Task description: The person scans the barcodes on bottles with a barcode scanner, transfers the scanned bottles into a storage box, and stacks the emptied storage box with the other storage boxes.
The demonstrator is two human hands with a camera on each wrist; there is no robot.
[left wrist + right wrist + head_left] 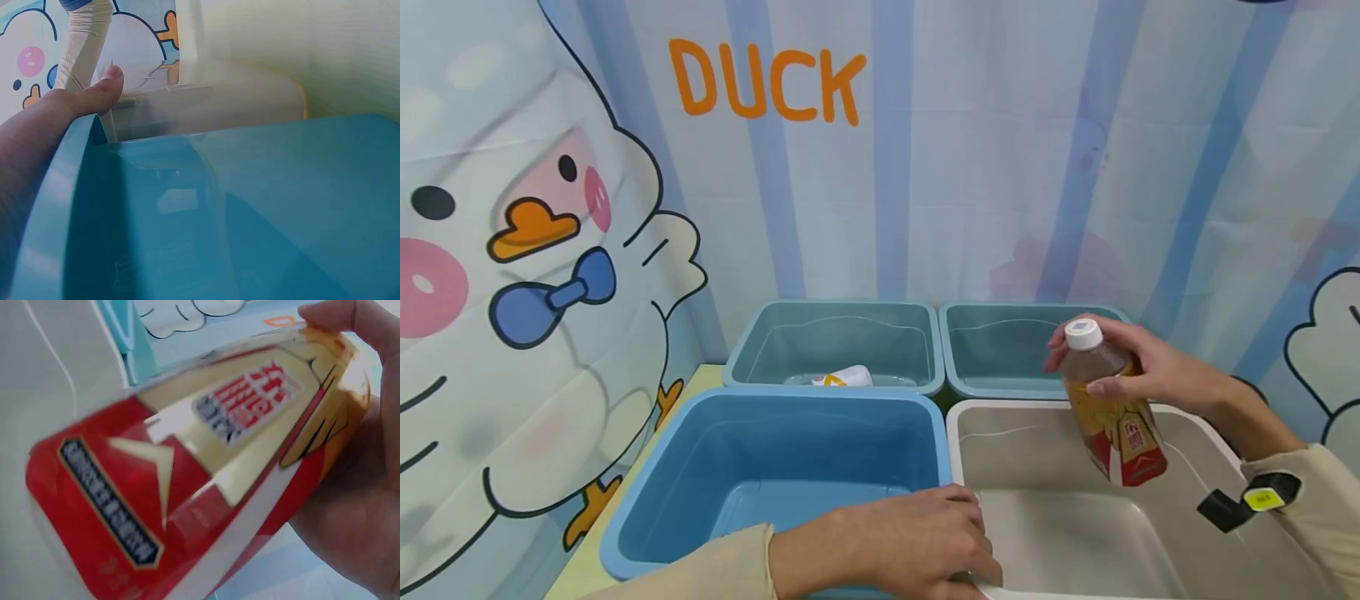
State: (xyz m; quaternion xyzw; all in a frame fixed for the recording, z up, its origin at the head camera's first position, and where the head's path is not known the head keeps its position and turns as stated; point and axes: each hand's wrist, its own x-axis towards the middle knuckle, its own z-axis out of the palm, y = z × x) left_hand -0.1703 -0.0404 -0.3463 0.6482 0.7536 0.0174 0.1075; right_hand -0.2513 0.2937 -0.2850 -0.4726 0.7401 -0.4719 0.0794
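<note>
My right hand [1138, 358] grips a plastic drink bottle [1116, 425] around its upper half, with the thumb on the near side. The bottle has a white cap and a red and yellow label, and it hangs tilted above the off-white bin [1022, 517]. In the right wrist view the bottle [206, 462] fills the middle, its label slightly blurred. My left hand [917, 537] rests over the near corner where the blue bin [647, 500] meets the off-white one. In the left wrist view its thumb [100, 94] lies extended beside a bin wall.
Two teal bins stand behind, one at the left [790, 333] and one at the right [992, 350]. A white can [850, 377] with a yellow mark lies in the left teal bin. Behind them hangs a striped curtain [970, 167] with duck drawings.
</note>
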